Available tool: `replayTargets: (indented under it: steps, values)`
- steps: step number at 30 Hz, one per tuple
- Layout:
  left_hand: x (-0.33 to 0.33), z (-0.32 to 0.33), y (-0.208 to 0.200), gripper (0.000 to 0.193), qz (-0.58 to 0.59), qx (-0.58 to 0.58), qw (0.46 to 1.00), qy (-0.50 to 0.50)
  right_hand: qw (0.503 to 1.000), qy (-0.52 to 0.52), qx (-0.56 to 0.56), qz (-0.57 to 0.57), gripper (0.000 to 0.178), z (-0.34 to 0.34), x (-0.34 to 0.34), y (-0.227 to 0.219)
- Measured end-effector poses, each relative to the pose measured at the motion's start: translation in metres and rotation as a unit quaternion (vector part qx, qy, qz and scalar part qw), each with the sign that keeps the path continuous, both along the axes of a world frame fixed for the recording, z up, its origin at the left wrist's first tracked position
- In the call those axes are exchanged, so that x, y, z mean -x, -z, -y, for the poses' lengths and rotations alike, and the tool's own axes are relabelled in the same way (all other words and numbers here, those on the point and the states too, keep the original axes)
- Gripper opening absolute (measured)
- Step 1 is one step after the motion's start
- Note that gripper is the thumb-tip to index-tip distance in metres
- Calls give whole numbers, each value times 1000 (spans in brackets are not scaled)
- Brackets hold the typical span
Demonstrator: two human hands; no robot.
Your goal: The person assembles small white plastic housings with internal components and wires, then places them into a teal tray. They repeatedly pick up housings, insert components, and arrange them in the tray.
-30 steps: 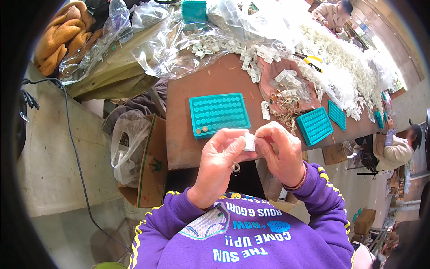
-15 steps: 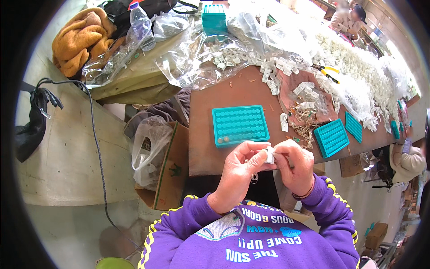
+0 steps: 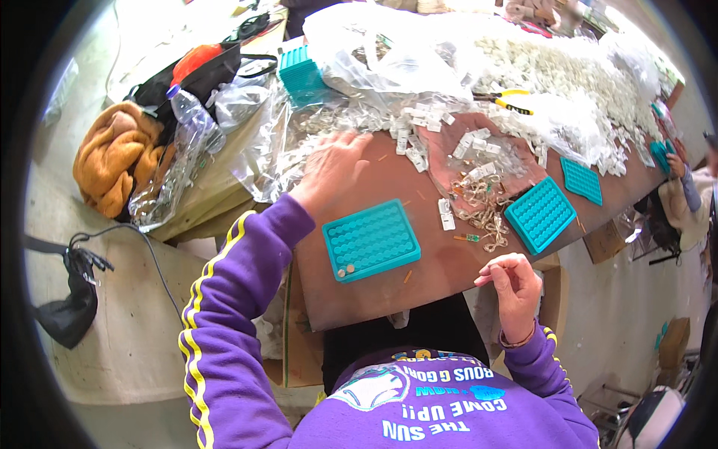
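My left hand [image 3: 336, 163] reaches over the table's far left part with its fingers stretched out, beside a heap of small white plastic housings [image 3: 359, 112] on clear film. I see nothing held in it. My right hand [image 3: 514, 288] hovers at the front edge, thumb and fingertips pinched together; what they hold, if anything, is too small to make out. Between the hands lies a teal tray [image 3: 372, 239] with rows of round pockets and a few small round discs [image 3: 345, 270] in its near left corner. A white housing [image 3: 446, 214] and a small green circuit board [image 3: 470, 237] lie right of it.
A pink cloth [image 3: 456, 153] carries white housings and tangled thin wires [image 3: 490, 206]. Teal trays [image 3: 540, 215] lie at the right, others are stacked [image 3: 301, 75] at the back. Yellow-handled pliers [image 3: 516, 105] rest by a large white heap [image 3: 576, 90]. A bottle [image 3: 191, 112] stands left.
My hands have parted from the small white piece they held together. The left has moved far and left to the heap; the right has drawn slightly right. The view has shifted.
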State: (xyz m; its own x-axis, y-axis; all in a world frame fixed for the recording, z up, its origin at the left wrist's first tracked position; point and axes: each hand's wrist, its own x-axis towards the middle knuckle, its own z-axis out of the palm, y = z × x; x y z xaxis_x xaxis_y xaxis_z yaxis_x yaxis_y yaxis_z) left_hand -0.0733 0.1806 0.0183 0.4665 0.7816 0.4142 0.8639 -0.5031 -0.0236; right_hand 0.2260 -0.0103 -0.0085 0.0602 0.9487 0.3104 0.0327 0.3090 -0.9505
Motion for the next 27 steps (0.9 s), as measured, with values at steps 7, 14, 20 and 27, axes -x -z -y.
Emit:
replayTargets:
  steps: [7,14,20,27]
  values:
    - [-56,-72,36,28,75,181,980,-42,999,6,33,42,3,9,-16,9]
    - [-70,-97,38,38,38,221,969,-104,989,-17,-2,146,3,-7,-30,-7]
    - [-30,-65,16,25,58,248,964,-78,919,35,-139,368,3,-74,-55,-30]
    - [14,-13,12,17,236,334,912,-28,802,32,-133,581,13,-208,-68,-20]
